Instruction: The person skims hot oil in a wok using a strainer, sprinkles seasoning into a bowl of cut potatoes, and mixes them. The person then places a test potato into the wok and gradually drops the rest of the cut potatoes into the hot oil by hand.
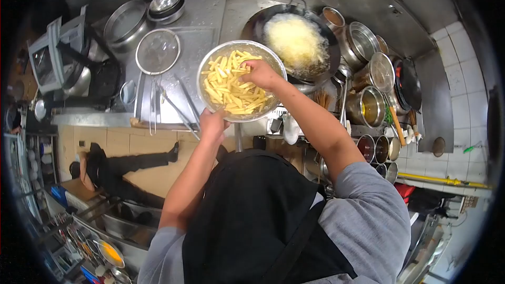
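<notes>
A round metal bowl point(278, 63) full of pale cut french fries point(231, 87) is held in front of me, above the counter's front edge. My left hand point(213, 125) grips its near-left rim, thumb over the edge. Inside the bowl, my right hand point(259, 73) is closed among the fries, its fingertips partly hidden; some fries seem pinched in it. Just beyond the bowl, at the upper right, a black wok point(332, 55) holds hot oil, with a pale yellow bubbling mass point(295, 42) in it.
A round mesh strainer point(158, 51) and long tongs point(181, 105) lie left on the steel counter. Stacked bowls point(165, 4) stand behind. Pots and another strainer point(381, 72) crowd the right side. Another person point(121, 171) is at lower left.
</notes>
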{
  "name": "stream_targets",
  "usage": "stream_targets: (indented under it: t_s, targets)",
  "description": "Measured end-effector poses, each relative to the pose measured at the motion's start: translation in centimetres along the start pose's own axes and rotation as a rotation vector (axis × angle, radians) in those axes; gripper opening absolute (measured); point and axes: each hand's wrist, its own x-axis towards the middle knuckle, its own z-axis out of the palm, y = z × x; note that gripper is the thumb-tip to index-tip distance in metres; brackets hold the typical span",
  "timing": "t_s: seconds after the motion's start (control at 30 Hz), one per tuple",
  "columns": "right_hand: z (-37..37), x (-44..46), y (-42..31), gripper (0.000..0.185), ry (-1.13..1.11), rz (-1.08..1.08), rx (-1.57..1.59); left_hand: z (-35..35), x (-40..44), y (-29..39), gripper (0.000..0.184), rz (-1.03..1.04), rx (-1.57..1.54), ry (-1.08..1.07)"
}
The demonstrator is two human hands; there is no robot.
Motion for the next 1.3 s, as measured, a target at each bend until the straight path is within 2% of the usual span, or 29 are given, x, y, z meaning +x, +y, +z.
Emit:
stream_targets:
  t_s: [0.1,0.23,0.3,0.33,0.43,0.47,0.5,0.57,0.63,0.67,0.7,0.77,0.8,0.87,0.9,0.97,1.1,1.2,1.23,1.3]
  targets:
    - [-2.6,-1.1,-1.5,0.028,0.034,-0.076,-0.050,1.7,-1.3,1.8,0.025,0.034,0.038,-0.010]
    - [-7.2,-3.5,-5.2,0.029,0.062,0.017,-0.236,5.2,-2.3,3.6,0.032,-0.004,0.028,-0.086]
    - [-9.8,-3.1,-4.4,0.049,0.090,0.066,-0.164,6.8,-2.3,3.4,0.034,-0.029,0.022,-0.135]
    - [-10.7,-4.6,-6.3,0.055,0.131,0.049,-0.269,7.6,-2.3,3.2,0.034,-0.050,0.011,-0.156]
    - [-14.6,-5.8,-6.9,0.056,0.095,0.028,-0.396,10.4,-2.6,2.4,0.031,-0.075,0.011,-0.174]
    - [-15.6,-5.8,-6.1,0.042,0.173,-0.002,-0.364,11.2,-2.4,2.1,0.029,-0.067,-0.016,-0.178]
    - [-17.0,-5.8,-5.9,0.042,0.167,-0.004,-0.366,12.0,-2.3,1.9,0.027,-0.055,-0.045,-0.182]
    - [-19.9,-6.0,-6.0,0.022,0.142,0.017,-0.104,13.4,-2.6,1.9,0.027,-0.064,-0.029,-0.177]
    - [-22.3,-7.5,-8.0,0.018,0.166,-0.029,-0.107,14.5,-2.4,1.7,0.028,-0.060,0.019,-0.144]
    - [-23.4,-8.1,-9.1,0.022,0.229,0.010,-0.125,14.7,-2.3,1.5,0.028,-0.059,0.017,-0.142]
    - [-25.9,-6.7,-6.7,0.023,0.223,-0.087,-0.050,14.9,-2.3,1.2,0.028,-0.033,0.013,-0.135]
    - [-28.9,-5.7,-5.2,0.024,0.315,-0.067,-0.253,14.7,-2.3,0.9,0.028,-0.002,0.008,-0.130]
    - [-29.5,-5.2,-4.2,0.024,0.313,-0.070,-0.253,14.3,-2.5,0.8,0.029,0.006,0.017,-0.111]
    - [-30.3,-3.8,-1.6,0.019,0.357,0.077,-0.493,13.1,-2.8,0.4,0.029,0.020,0.031,-0.067]
    - [-31.4,-1.8,1.8,0.022,0.330,0.013,-0.558,12.4,-3.0,0.3,0.029,0.026,0.025,-0.060]
    - [-31.0,0.3,4.0,0.026,0.391,0.110,-0.879,11.5,-3.8,0.4,0.029,0.035,0.046,-0.037]
    - [-31.7,4.7,5.4,0.031,0.380,0.147,-1.070,9.6,-5.9,0.8,0.032,0.030,0.039,0.045]
    - [-34.8,9.1,5.1,0.037,0.096,0.188,-1.161,8.2,-7.4,1.2,0.032,0.062,-0.037,0.038]
    - [-36.0,10.4,6.1,0.038,0.232,0.052,-1.143,7.7,-7.8,1.3,0.031,0.076,-0.081,0.046]
    - [-37.3,10.6,1.4,0.036,0.184,-0.057,-1.330,6.9,-8.5,1.5,0.033,0.073,-0.071,0.047]
